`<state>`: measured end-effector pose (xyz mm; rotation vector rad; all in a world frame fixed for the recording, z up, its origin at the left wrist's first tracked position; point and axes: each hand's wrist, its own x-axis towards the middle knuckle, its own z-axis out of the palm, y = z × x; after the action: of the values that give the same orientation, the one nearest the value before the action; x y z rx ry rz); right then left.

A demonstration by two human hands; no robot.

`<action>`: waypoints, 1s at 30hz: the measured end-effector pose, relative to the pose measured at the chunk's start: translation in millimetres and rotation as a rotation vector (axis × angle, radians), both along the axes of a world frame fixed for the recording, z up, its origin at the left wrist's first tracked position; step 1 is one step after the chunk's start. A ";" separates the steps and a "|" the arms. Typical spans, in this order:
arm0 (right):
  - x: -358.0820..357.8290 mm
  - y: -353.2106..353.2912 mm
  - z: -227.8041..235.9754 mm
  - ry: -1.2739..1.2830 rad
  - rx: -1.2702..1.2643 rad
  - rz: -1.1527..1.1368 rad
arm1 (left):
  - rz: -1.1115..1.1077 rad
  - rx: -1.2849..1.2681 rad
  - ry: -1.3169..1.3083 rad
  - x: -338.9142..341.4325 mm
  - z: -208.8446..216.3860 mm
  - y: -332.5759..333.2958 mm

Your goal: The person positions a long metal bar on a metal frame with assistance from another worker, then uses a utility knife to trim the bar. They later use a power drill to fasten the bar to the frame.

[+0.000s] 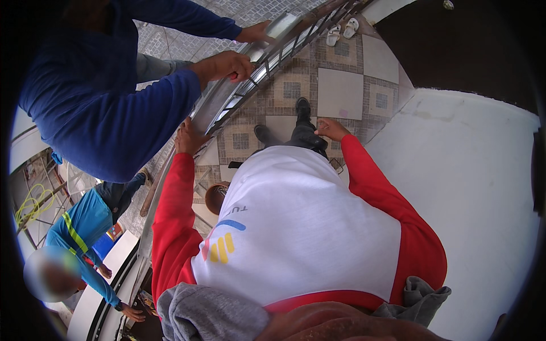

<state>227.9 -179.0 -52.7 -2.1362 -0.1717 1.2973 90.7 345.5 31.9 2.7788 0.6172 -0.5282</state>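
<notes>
A long shiny metal panel stands along a dark metal railing at my left front. My left hand is closed on the near end of that panel, beside the railing. My right hand hangs by my right thigh, its fingers curled into a pinch; whatever they hold, if anything, is too small to make out. Across the railing, a co-worker in dark blue sleeves has one hand on the panel's far part. Their other hand grips a red-handled tool against the railing.
A brown pot sits on the tiled floor left of my body. White sandals lie farther ahead. A white wall rises on my right. At lower left, another person in a blue shirt bends near a yellow-green hose.
</notes>
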 end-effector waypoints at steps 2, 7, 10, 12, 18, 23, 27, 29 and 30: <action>-1.4 -0.7 0.8 -0.013 0.005 -0.006 | -0.041 0.003 -0.094 -2.0 -0.1 0.9; -2.0 -0.8 0.2 0.009 0.019 -0.033 | -0.027 -0.083 -0.064 -2.8 0.7 -0.2; -2.1 -0.2 1.5 0.011 -0.022 -0.011 | -0.050 -0.122 -0.051 -4.7 0.9 1.6; -1.8 0.3 2.8 -0.029 0.031 -0.020 | -0.173 -0.181 -0.008 -2.7 2.5 12.5; 4.9 2.8 6.5 -0.048 0.035 0.040 | -0.494 -0.325 0.188 12.5 8.8 43.5; 4.2 -0.2 5.6 -0.031 0.034 0.059 | -0.101 -0.049 -0.164 -8.1 -2.2 2.3; 0.0 -4.6 -1.1 -0.051 0.050 0.018 | -0.135 -0.068 -0.250 -16.4 -15.7 8.1; -2.0 -6.3 -4.8 -0.063 0.059 0.000 | -0.205 -0.122 -0.240 -19.7 -25.8 12.6; -4.0 -7.8 -6.6 -0.068 0.061 -0.003 | -0.176 -0.169 -0.251 -23.0 -29.6 12.4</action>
<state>223.9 -186.8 -59.3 -2.1292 -0.2330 1.2034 67.7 357.9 2.4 2.6916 0.2623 -0.2447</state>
